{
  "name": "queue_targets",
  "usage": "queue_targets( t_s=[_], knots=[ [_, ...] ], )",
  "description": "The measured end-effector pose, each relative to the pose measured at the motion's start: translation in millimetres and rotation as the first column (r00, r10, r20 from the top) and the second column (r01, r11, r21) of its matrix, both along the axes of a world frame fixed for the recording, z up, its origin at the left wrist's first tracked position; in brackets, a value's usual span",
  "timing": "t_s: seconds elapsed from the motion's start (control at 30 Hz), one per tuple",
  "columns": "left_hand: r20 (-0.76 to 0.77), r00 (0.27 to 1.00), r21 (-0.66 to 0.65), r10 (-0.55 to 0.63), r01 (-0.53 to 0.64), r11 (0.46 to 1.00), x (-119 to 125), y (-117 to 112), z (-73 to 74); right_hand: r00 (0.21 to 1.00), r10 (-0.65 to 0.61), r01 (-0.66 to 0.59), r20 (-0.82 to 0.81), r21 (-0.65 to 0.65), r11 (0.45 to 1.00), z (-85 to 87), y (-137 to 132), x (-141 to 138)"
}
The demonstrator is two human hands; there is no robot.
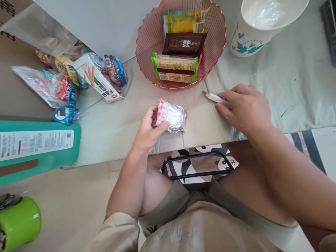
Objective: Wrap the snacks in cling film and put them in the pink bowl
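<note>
A small snack packet (173,117) with a clear, shiny wrapper and red ends is in my left hand (149,131). The thumb lies over its face, and the other fingers are mostly hidden behind it. At the right, my right hand (245,106) grips a white utility knife (216,99), its metal tip pointing left toward the packet. Knife and packet are apart. Beyond both hands stands a pink ribbed bowl (145,66) with a gold rim. Inside it lie a green-ended snack bar (174,66), a dark brown packet (183,43) and a yellow packet (183,21).
A white paper bin (248,42) with clear wrapping inside stands at the back right. Several wrapped snacks and a white snack box (97,77) lie at the left. Below them is a teal jug (76,140). The cloth-covered table's front edge runs above my lap.
</note>
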State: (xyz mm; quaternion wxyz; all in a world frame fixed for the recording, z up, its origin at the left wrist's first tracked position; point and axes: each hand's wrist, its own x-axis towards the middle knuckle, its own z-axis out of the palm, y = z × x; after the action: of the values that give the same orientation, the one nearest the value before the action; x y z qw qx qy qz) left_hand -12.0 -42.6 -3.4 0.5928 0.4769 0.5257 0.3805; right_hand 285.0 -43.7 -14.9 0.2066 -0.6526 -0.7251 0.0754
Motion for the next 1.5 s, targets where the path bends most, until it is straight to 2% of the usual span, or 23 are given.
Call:
queue_targets(
  t_s=[0.07, 0.13, 0.17, 0.23, 0.27, 0.37, 0.43, 0.53, 0.63, 0.77, 0.93, 1.0, 1.07, 1.2, 1.23, 1.3, 1.37, 1.43, 1.5],
  knots=[
    [-0.11, 0.993, 0.068, -0.031, 0.038, 0.997, 2, -1, 0.7, 1.0, 0.006, -0.006, -0.015, 0.041, 0.999, 3.4, -2, -7],
    [-0.188, 0.982, 0.106, -0.021, 0.042, 0.993, 6, -3, 1.9, 0.991, 0.115, -0.112, -0.063, 0.054, 0.992, 8.5, -9, -23],
    [-0.206, 0.978, 0.107, -0.016, 0.039, 0.993, 9, -4, 2.5, 0.973, 0.209, -0.203, -0.097, 0.068, 0.977, 10.2, -13, -33],
    [-0.202, 0.979, 0.082, -0.027, 0.045, 0.996, 15, -6, 3.8, 0.928, 0.353, -0.338, -0.122, 0.127, 0.932, 10.9, -22, -53],
    [-0.187, 0.981, 0.065, -0.048, 0.061, 0.996, 18, -6, 4.4, 0.915, 0.386, -0.372, -0.113, 0.13, 0.919, 10.0, -25, -62],
    [-0.156, 0.981, 0.035, -0.113, 0.12, 0.992, 23, -5, 5.7, 0.894, 0.416, -0.405, -0.165, 0.098, 0.909, 6.4, -28, -77],
    [-0.141, 0.98, 0.025, -0.139, 0.144, 0.989, 22, -2, 5.8, 0.844, 0.436, -0.44, -0.313, 0.062, 0.896, 6.5, -25, -77],
    [-0.116, 0.978, -0.001, -0.173, 0.174, 0.985, 15, 1, 4.9, 0.732, 0.381, -0.474, -0.565, -0.02, 0.88, 11.1, -21, -71],
    [-0.094, 0.975, -0.024, -0.201, 0.2, 0.98, 9, 2, 3.9, 0.67, 0.263, -0.438, -0.694, -0.084, 0.895, 16.4, -21, -63],
    [-0.11, 0.975, -0.034, -0.191, 0.188, 0.982, 8, 2, 3.2, 0.702, 0.192, -0.334, -0.686, -0.079, 0.939, 16.0, -25, -56],
    [-0.18, 0.965, -0.004, -0.189, 0.191, 0.982, 15, -2, 0.7, 0.751, 0.306, -0.366, -0.585, 0.018, 0.931, 10.6, -27, -63],
    [-0.179, 0.956, -0.001, -0.233, 0.237, 0.972, 16, -4, 0.5, 0.729, 0.277, -0.383, -0.626, -0.038, 0.923, 12.9, -27, -68],
    [-0.158, 0.95, -0.006, -0.269, 0.271, 0.963, 16, -4, 1.2, 0.681, 0.196, -0.388, -0.705, -0.121, 0.914, 17.5, -26, -71],
    [-0.134, 0.954, -0.018, -0.267, 0.267, 0.963, 12, -1, 3.1, 0.585, 0.016, -0.339, -0.811, -0.227, 0.913, 25.3, -25, -68],
    [-0.147, 0.952, -0.024, -0.268, 0.267, 0.963, 10, -1, 3.0, 0.585, -0.015, -0.309, -0.811, -0.24, 0.92, 26.0, -24, -65],
    [-0.241, 0.94, -0.013, -0.24, 0.244, 0.97, 6, 0, 1.7, 0.632, -0.064, -0.222, -0.772, -0.26, 0.94, 25.9, -23, -57],
    [-0.417, 0.9, 0.106, -0.124, 0.184, 0.977, 2, 1, -0.4, 0.718, -0.109, -0.109, -0.688, -0.265, 0.958, 25.1, -23, -47],
    [-0.548, 0.837, 0.305, -0.002, 0.202, 0.931, 2, 0, -2.1, 0.798, -0.13, -0.031, -0.589, -0.255, 0.966, 24.0, -23, -38],
    [-0.6, 0.8, 0.423, -0.005, 0.322, 0.847, 5, -1, -1.9, 0.859, -0.108, -0.025, -0.5, -0.252, 0.967, 22.9, -23, -31]
  ],
)
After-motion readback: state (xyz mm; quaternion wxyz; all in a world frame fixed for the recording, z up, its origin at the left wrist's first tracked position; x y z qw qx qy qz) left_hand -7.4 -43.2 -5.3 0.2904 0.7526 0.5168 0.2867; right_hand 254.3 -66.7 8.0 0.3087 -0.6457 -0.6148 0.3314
